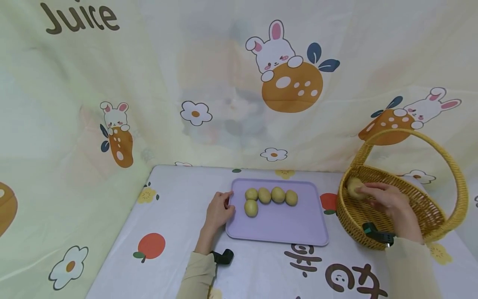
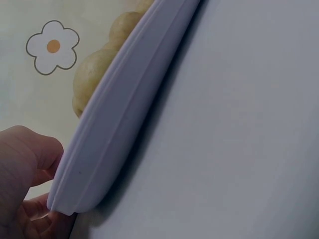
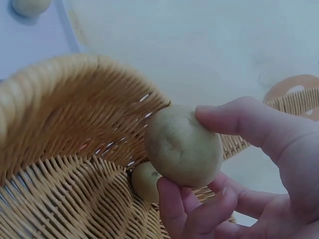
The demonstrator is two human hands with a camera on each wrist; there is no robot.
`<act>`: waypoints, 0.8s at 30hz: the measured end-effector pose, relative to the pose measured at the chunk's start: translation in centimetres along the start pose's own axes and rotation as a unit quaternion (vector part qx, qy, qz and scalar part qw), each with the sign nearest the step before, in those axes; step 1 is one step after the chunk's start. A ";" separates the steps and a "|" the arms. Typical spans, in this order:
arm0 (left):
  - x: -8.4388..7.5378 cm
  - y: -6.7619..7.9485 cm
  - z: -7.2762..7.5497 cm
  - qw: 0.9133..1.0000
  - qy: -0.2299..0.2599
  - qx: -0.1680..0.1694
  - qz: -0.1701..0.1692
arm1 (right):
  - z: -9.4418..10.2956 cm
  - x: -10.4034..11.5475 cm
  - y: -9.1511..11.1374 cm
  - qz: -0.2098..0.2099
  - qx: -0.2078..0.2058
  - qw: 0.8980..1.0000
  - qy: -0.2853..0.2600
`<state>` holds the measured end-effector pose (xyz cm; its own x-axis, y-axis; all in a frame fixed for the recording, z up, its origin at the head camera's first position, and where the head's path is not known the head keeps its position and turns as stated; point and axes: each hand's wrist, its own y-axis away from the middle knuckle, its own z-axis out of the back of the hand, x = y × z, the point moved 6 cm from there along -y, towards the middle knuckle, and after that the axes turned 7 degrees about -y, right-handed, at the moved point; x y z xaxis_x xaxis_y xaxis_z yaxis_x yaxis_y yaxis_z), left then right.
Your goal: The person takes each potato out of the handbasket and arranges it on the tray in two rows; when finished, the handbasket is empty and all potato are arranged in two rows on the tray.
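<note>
Between thumb and fingertips, my right hand (image 1: 390, 201) pinches a potato (image 3: 183, 145) inside the left end of the wicker basket (image 1: 345, 216). Another potato (image 3: 145, 182) lies deeper in the basket, partly hidden behind the held one. My left hand (image 1: 218, 211) grips the left edge of the lilac tray (image 1: 287, 226), thumb and curled fingers about its rim. On that tray sit several potatoes (image 1: 278, 194), most in a row near the back, with one potato (image 1: 251, 208) in front of the row's left end.
The basket's tall arched handle (image 1: 462, 187) rises over its right side, near my right forearm. A patterned cloth (image 1: 179, 207) covers the table, and a printed curtain (image 1: 224, 137) hangs behind it. Dark wrist cameras (image 1: 224, 256) are strapped to both wrists.
</note>
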<state>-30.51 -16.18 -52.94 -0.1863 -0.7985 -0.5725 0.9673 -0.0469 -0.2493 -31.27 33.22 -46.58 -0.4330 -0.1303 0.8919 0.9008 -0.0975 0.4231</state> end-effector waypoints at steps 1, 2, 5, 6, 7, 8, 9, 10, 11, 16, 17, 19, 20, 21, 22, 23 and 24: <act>0.0 0.0 0.0 1.000 0.001 0.000 0.001 | -0.1 0.1 0.1 0.003 0.003 1.000 0.000; 0.0 0.0 0.0 1.000 0.001 0.001 0.001 | -0.2 0.2 0.2 0.006 0.004 1.000 0.000; 0.0 0.0 0.0 1.000 0.001 0.003 0.003 | -0.5 0.5 0.5 0.014 0.008 1.000 0.004; 0.0 0.0 0.0 1.000 0.000 0.003 0.004 | -0.6 0.6 0.6 0.016 0.007 1.000 0.005; 0.0 0.0 0.0 1.000 -0.001 0.003 0.003 | -0.7 0.7 0.7 0.019 0.006 1.000 0.007; 0.0 0.0 0.0 1.000 -0.002 0.003 0.003 | -0.8 0.7 0.8 0.021 0.006 1.000 0.007; -0.1 0.0 0.0 1.000 -0.002 0.002 0.002 | -0.9 0.8 0.8 0.023 0.005 1.000 0.009; -0.1 0.0 0.0 1.000 -0.002 0.002 0.002 | -1.0 0.9 0.9 0.025 0.005 1.000 0.012; 0.0 0.0 0.0 1.000 -0.003 0.002 0.002 | -1.2 1.0 0.9 0.027 0.005 1.000 0.011; 0.0 0.0 0.0 1.000 -0.006 0.002 0.000 | -2.2 1.4 1.2 0.045 0.013 0.999 -0.005; 0.0 0.0 0.0 1.000 -0.008 0.002 -0.001 | -2.4 1.5 1.3 0.048 0.015 0.999 -0.011; 0.0 0.0 0.0 1.000 -0.009 0.002 -0.001 | -2.9 1.8 1.5 0.057 0.018 0.998 -0.010; 0.0 0.0 0.0 1.000 -0.009 0.002 -0.002 | -3.2 2.0 1.6 0.060 0.018 0.998 -0.001; 0.0 0.0 0.0 1.000 -0.007 0.002 -0.002 | -3.4 2.2 1.7 0.064 0.017 0.998 0.008; 0.0 0.0 0.0 1.000 -0.006 0.003 -0.001 | -3.7 2.4 1.8 0.067 0.014 0.997 0.023; 0.0 0.0 0.0 1.000 -0.006 0.003 -0.001 | -3.9 2.7 1.8 0.070 0.012 0.997 0.037; 0.0 0.0 0.0 1.000 -0.006 0.004 0.001 | -4.3 2.9 1.9 0.074 0.014 0.996 0.049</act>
<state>-30.56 -16.22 -52.95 -0.1827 -0.8054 -0.5638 0.9689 -0.0501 -0.2425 -30.97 28.46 -43.88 -0.2960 -0.2366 0.9254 0.9547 -0.0437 0.2943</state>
